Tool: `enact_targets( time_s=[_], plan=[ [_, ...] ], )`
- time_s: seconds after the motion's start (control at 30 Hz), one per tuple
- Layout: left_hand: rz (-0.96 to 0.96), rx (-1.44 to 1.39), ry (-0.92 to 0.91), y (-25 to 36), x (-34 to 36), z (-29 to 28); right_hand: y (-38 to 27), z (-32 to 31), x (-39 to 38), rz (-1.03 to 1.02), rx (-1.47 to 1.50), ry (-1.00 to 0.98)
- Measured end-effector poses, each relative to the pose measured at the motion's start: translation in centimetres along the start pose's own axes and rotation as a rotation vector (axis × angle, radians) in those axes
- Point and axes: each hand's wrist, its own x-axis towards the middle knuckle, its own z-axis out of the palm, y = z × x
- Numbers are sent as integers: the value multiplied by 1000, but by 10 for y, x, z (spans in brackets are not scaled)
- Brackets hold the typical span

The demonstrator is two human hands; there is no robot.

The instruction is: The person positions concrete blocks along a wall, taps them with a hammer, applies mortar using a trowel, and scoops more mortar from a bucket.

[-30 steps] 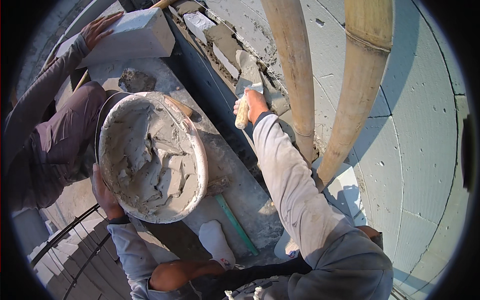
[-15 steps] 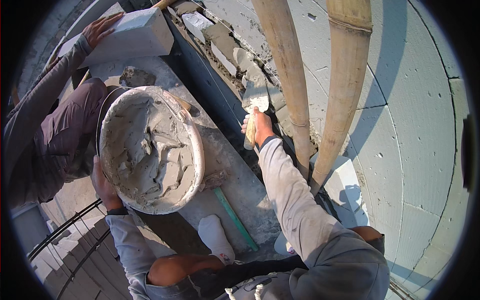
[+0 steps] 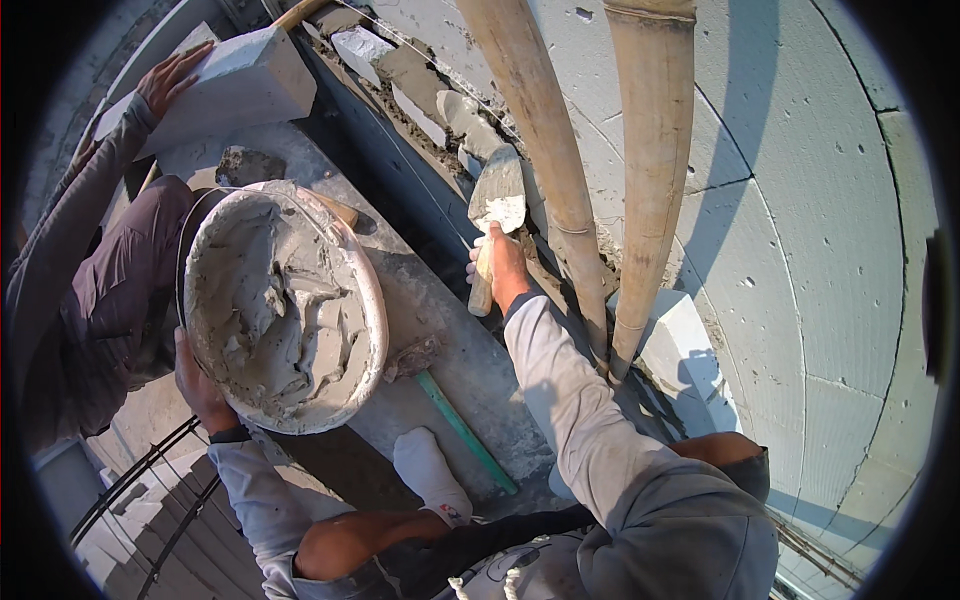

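My right hand (image 3: 508, 262) is closed round the wooden handle of a trowel (image 3: 498, 188). The trowel's broad, mortar-smeared blade lies over a narrow course of blocks, beside fresh grey mortar (image 3: 462, 115); whether it touches is hard to tell. My left hand (image 3: 203, 385) grips the near left side of a round bucket (image 3: 372, 300), its fingers partly hidden behind the wall. Thick grey mortar (image 3: 300, 310) fills much of the bucket, which has a thin wire handle and appears tilted toward me.
Two bamboo poles (image 3: 545, 130) (image 3: 652, 150) rise right of the trowel, before a pale block wall (image 3: 770, 270). At the upper left, a co-worker's hand (image 3: 172, 78) rests on a white block (image 3: 225, 90). A green strip (image 3: 465, 432) lies by my foot.
The whole view has shifted, so most things sit farther left. The trowel has moved slightly nearer along the block course, away from the mortar lump. My left hand keeps its hold on the bucket.
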Motion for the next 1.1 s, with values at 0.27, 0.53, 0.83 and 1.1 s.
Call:
enact_targets(
  time_s=[0.27, 0.53, 0.83, 1.1],
  plan=[
    [-73, -59, 81, -21, -1, -3, -51, 83, 86, -154, -182, -153],
    [-182, -36, -29, -15, -5, -10, -70, 134, 139, -176, -271, -116],
    [-105, 54, 100, 19, 4, 5, -65, 136, 134, -115, -320, -128],
    [-206, -72, 116, 17, 5, 4, -22, 88, 76, -118, -392, -80]
  ],
)
